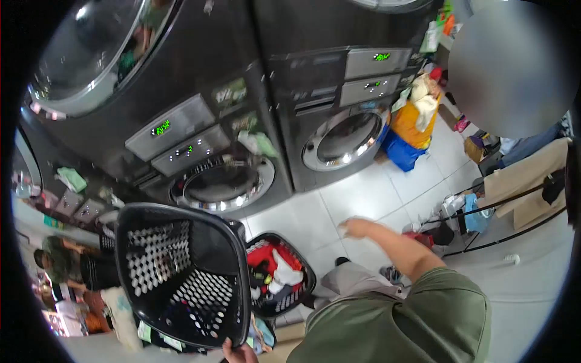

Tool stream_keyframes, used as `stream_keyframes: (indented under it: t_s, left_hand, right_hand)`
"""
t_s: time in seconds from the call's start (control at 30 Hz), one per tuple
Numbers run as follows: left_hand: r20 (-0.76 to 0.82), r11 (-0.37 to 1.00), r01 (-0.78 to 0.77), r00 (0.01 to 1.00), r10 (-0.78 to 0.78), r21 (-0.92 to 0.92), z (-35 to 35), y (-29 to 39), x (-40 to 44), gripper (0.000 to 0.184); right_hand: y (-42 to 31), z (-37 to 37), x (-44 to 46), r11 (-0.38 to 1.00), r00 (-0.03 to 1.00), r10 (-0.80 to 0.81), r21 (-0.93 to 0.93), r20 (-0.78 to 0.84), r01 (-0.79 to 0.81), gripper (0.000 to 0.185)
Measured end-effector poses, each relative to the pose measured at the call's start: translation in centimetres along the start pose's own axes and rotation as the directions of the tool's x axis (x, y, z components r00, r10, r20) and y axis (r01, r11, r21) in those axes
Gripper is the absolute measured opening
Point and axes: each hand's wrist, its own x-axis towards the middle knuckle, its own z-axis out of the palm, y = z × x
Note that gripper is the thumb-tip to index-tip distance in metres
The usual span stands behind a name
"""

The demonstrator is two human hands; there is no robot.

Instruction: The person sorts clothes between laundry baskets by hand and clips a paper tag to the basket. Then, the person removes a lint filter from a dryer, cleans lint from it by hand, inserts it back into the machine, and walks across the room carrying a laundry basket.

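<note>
A black plastic basket [200, 248] with round holes hangs tilted at the lower left, with no laundry visible inside. At its bottom rim is my left hand [239, 352], fingers wrapped round the edge. My right hand [357, 227] reaches out over the tiled floor, away from the basket; it is blurred and its fingers are not clear. Behind the held basket, a second black basket [310, 275] stands on the floor, holding red, white and dark clothes [284, 269].
Stacked dark machines with round doors [348, 140] line the far side. An orange and blue bag [411, 136] of laundry stands beside them. A rack with beige cloth [526, 175] is at right. Another person [60, 260] stands at far left.
</note>
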Motion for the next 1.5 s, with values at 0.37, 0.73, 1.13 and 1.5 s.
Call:
stream_keyframes:
  t_s: [0.37, 0.73, 1.13, 1.5]
  left_hand:
    - [0.298, 0.996, 0.061, 0.952, -0.076, 0.061, 2.0, -16.4, -2.8, 0.025]
    - [0.264, 0.938, 0.347, 0.906, -0.331, -0.014, 11.5, -28.7, -10.5, 0.037]
    - [0.19, 0.904, 0.289, 0.914, -0.358, 0.314, 20.1, -45.1, -4.7, 0.029]
    - [0.069, 0.902, 0.334, 0.929, -0.364, 0.274, 16.1, -65.9, 9.7, 0.04]
  right_hand:
    - [17.8, -63.2, -18.0, 0.984, -0.331, -0.023, 0.037, -0.943, -0.175, 0.049]
    - [22.0, -69.7, -19.7, 0.982, -0.157, 0.155, 0.135, -0.975, 0.13, 0.044]
    - [26.4, -72.6, -22.2, 0.867, 0.047, 0.111, 0.119, -0.993, 0.484, 0.056]
    - [20.6, -68.5, -16.2, 0.898, 0.206, 0.087, 0.166, -0.975, 0.407, 0.062]
